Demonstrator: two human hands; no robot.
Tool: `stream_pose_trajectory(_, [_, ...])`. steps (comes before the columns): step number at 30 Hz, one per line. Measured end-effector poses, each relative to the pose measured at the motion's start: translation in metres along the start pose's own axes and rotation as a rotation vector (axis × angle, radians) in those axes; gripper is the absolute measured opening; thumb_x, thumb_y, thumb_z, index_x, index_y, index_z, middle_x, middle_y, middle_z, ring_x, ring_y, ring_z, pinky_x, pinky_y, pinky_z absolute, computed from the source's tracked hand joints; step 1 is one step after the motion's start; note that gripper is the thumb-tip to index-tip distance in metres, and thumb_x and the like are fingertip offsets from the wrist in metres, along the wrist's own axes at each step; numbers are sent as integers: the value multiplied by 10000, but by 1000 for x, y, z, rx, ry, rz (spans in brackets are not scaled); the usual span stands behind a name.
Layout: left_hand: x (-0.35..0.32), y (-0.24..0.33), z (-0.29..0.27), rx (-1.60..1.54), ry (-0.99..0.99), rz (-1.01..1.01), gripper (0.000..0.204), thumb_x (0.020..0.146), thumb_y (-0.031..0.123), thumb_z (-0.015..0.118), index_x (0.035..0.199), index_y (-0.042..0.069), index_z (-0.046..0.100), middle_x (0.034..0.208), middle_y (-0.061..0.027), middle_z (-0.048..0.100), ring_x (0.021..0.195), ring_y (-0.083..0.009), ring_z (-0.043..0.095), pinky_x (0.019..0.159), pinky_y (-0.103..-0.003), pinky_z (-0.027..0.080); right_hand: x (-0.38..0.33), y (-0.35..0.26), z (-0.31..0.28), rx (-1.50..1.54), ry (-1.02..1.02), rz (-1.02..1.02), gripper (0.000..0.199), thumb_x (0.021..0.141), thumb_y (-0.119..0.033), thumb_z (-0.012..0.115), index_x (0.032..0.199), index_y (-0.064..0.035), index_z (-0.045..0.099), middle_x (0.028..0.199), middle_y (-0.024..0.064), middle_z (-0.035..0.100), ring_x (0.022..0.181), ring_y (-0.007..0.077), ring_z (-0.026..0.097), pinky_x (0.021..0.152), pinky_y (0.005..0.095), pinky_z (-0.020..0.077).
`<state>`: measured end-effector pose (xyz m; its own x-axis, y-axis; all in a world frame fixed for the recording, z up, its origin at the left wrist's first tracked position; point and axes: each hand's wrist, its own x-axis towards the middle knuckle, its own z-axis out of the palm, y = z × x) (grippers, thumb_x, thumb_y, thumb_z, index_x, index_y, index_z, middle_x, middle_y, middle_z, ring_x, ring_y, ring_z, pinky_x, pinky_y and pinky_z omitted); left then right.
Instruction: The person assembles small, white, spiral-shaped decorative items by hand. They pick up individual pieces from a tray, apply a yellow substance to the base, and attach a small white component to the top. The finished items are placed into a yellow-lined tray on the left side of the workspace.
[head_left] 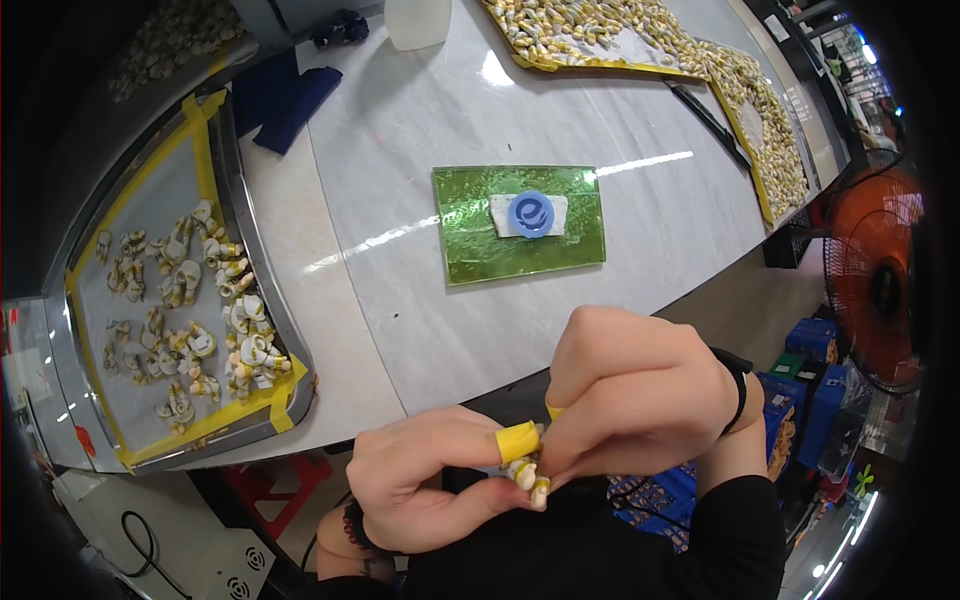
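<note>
Close to my body, below the table's front edge, my left hand pinches a small white-and-gold figurine between thumb and forefinger. A yellow wrap covers that forefinger's tip. Against the figurine's other side, my right hand is closed, its fingers bent and pressed together. Whatever those fingers grip is hidden behind them. Farther off lies a green rectangular mat with a white pad on it. On the pad stands a small round blue dish with a dark blue smear inside.
At the left, a tray edged with yellow tape holds several similar figurines. Taped trays of small gold-and-white pieces fill the far right. A white container and dark blue cloth sit at the back. An orange fan stands right.
</note>
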<state>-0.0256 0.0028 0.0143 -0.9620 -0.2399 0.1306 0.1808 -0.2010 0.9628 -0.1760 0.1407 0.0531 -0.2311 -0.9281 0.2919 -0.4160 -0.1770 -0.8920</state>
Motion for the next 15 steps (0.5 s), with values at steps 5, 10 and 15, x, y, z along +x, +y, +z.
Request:
stream_pose_trajectory(5, [-2, 0, 4, -77, 40, 19, 217, 681, 12, 782, 843, -41, 647, 768, -126, 671, 691, -209, 664, 608, -271, 520, -1, 0, -1, 81, 5, 2, 152, 672, -110, 795, 754, -62, 676, 739, 29, 556, 646, 179, 538, 546, 285, 427])
stream_pose_trajectory(10, [-3, 0, 4, -49, 23, 29, 218, 674, 21, 791, 830, -31, 648, 749, -126, 666, 675, -207, 662, 600, -264, 518, -4, 4, 3, 123, 13, -52, 158, 678, -101, 789, 761, -41, 668, 758, 43, 573, 659, 193, 544, 557, 297, 430])
stream_pose_trajectory(15, [-3, 2, 5, -43, 11, 12, 229, 653, 23, 805, 816, -25, 652, 727, -126, 660, 645, -203, 654, 591, -260, 513, -3, 7, 2, 137, -65, -81, 146, 701, -82, 768, 773, -24, 654, 767, 55, 577, 664, 208, 541, 560, 304, 432])
